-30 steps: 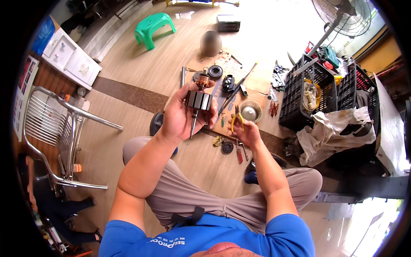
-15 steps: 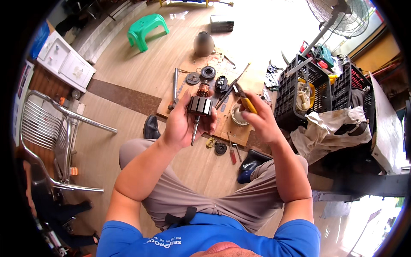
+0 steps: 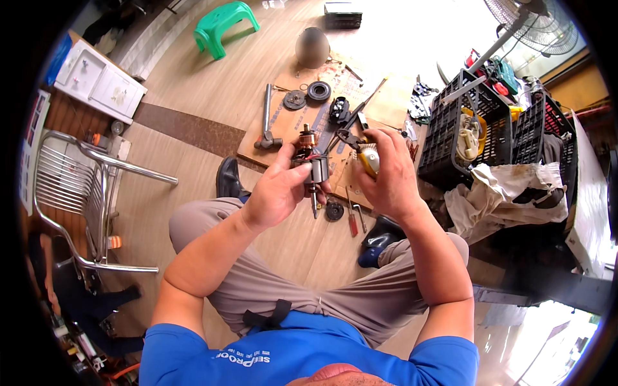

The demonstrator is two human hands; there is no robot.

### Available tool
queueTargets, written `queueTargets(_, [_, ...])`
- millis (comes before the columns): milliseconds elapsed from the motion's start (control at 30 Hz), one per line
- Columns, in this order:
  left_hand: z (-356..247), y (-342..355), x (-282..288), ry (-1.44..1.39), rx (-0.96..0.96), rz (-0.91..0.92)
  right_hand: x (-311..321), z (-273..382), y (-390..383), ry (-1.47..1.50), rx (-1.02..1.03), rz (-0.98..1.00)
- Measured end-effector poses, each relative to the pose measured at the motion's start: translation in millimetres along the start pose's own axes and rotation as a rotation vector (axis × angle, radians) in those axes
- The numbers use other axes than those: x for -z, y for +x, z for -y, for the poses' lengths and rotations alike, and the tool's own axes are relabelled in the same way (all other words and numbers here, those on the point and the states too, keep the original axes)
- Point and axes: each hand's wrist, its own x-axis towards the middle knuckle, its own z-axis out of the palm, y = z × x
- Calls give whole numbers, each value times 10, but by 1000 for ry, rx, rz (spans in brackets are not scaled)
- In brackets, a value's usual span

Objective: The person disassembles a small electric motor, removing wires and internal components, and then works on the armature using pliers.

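Motor rotor raised, pinched by your left hand | pliers gripped in your right hand, head near the rotor | done: rotor bare of housing, black ring and disc loose on cardboard | left: can't tell

The armature is left of the pliers, the crates right of both.

Green plastic stool, slatted metal chair, black crates, standing fan
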Motion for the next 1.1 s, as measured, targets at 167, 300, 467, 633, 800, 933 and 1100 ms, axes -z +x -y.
queueTargets(167, [0,0,-150,316,43,-154,-16,-42,-28,7,-13,15])
queueTargets(300, [22,27,-154,532,-59,-305,-52,-15,-48,13,-47,39])
queueTargets(467, [-11,56,-179,743,20,-338,-39,-39,-85,11,-41,37])
queueTargets(633, [21,10,-91,833,-34,-356,-79,3,-51,-3,-13,56])
queueTargets(800, [35,1,-60,995,-168,-417,-104,-18,-54,-19,-2,83])
queueTargets(933, [-9,-5,-97,1107,-159,-429,-106,-22,-59,-27,3,88])
queueTargets(1100, [-59,-35,-133,1549,-328,-371,-112,-12,-60,-36,-1,99])
